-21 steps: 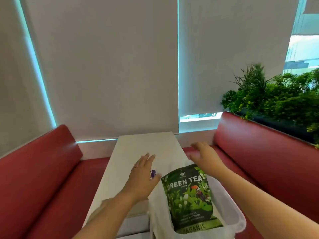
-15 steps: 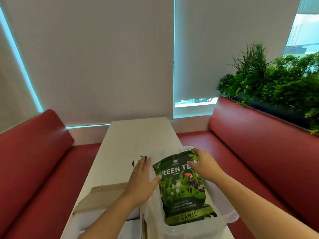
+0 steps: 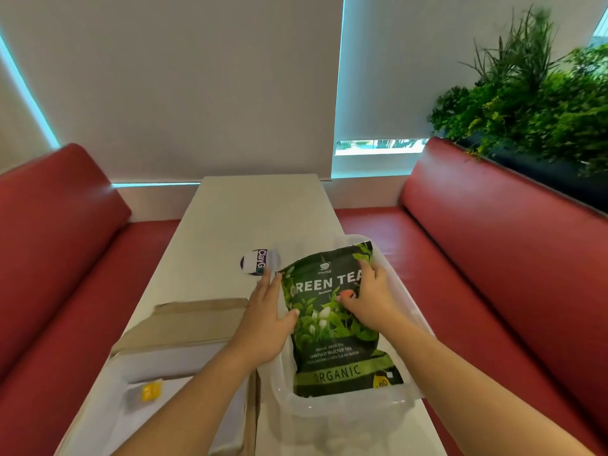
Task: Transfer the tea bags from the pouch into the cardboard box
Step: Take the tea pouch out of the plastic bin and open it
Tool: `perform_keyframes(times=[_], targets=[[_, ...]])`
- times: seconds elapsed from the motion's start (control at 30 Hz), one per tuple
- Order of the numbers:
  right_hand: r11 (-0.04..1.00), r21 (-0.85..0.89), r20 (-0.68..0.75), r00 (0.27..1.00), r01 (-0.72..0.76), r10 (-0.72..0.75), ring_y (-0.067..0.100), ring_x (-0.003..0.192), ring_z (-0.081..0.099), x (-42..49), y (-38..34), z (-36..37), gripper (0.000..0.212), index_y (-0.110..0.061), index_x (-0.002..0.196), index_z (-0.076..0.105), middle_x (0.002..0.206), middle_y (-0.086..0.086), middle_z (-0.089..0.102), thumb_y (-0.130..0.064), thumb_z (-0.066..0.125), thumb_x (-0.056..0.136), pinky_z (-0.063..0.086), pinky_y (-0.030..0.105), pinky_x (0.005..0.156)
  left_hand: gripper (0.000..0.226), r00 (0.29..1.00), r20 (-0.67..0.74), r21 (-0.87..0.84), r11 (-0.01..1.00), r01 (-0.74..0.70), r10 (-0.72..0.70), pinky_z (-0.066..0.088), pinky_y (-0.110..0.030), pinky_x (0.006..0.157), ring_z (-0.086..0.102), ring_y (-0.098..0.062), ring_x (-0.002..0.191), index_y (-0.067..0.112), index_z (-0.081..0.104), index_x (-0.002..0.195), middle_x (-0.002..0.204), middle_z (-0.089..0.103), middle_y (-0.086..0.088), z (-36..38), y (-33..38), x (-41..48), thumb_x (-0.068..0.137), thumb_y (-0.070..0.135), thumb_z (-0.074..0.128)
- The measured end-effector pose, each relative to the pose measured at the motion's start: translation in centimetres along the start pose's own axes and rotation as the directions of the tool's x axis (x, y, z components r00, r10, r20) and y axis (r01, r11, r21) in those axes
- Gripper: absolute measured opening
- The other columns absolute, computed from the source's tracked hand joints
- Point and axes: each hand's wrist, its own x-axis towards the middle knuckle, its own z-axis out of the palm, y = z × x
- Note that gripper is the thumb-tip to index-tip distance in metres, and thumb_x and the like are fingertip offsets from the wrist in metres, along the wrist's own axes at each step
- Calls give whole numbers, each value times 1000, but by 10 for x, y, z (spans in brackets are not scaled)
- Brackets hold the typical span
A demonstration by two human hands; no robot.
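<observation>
A dark green pouch (image 3: 329, 337) printed "GREEN TEA" and "ORGANIC" lies tilted in a clear plastic bin (image 3: 348, 410) on the right of the table. My left hand (image 3: 266, 327) clasps the pouch's left edge, thumb on its front. My right hand (image 3: 371, 301) grips the upper right part, fingers spread over the print. The cardboard box (image 3: 184, 327) stands to the left of the bin, flaps open. One tea bag with a yellow tag (image 3: 149, 391) lies inside it. My left forearm crosses over the box.
A small white and purple "ClayGo" container (image 3: 255, 262) sits just beyond the bin. The white table (image 3: 260, 212) runs away toward the window. Red benches (image 3: 493, 258) flank it on both sides, with green plants (image 3: 533, 93) behind the right one.
The view has tilted down, bringing the box and bin into fuller view. Both hands came in from above the table and closed on the pouch's edges.
</observation>
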Motion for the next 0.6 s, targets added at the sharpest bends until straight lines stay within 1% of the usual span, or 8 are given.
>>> perform_keyframes(times=[0.1,0.2,0.27,0.33,0.37,0.47,0.53,0.6], targets=[[1000,-2,26,1000,7,-7,30,128,36,2,2,5,96,-18,147,13,144,17,22,-32,74,74,34,35,106,71,1000,-15,-2,1000,6,-6,6,-34,119,-5,-9,146,25,5,151,158,-12,13,2,-1,0,95,33,48],[999,15,53,998,32,-32,31,131,33,4,3,6,105,-20,148,14,144,17,22,-35,79,68,31,38,111,67,999,-29,-19,1000,13,-14,6,-34,119,-3,-8,146,25,8,151,158,-10,13,3,-3,1,96,29,46],[999,38,84,996,31,-34,31,128,37,6,4,7,105,-25,148,18,140,15,31,-36,82,66,35,40,108,66,999,-28,-34,999,21,-22,7,-34,119,-3,-8,146,26,9,151,158,-9,15,3,-3,1,96,27,45],[999,19,124,991,42,-44,33,121,43,6,4,8,97,-31,143,27,130,12,40,-40,82,64,40,42,103,64,999,-30,-52,998,23,-24,6,-30,117,-4,-8,145,27,9,151,158,-9,16,3,-3,0,97,24,43],[999,7,141,989,43,-44,33,119,43,6,3,8,93,-33,140,32,127,11,40,-41,83,62,41,43,102,63,999,-32,-55,998,20,-22,5,-28,115,-4,-8,145,26,9,151,158,-9,15,3,-3,0,97,22,42],[999,41,198,979,28,-36,32,118,42,2,3,10,91,-32,134,35,128,9,32,-40,86,59,43,42,102,60,999,-36,-40,999,10,-12,3,-24,111,-6,-7,145,26,9,150,158,-9,14,4,-3,-1,98,16,37],[997,61,220,974,36,-49,31,118,42,0,1,10,94,-30,135,32,131,10,26,-36,87,59,42,39,103,59,999,-29,-50,999,13,-14,3,-24,112,-6,-7,145,27,9,150,158,-10,14,4,-2,-2,98,14,34],[996,85,232,972,30,-49,32,120,41,-1,0,9,100,-31,139,27,134,11,24,-33,87,59,40,39,104,58,1000,-25,-58,998,14,-15,4,-25,113,-6,-7,145,28,9,150,158,-10,14,4,-2,-2,98,14,33]])
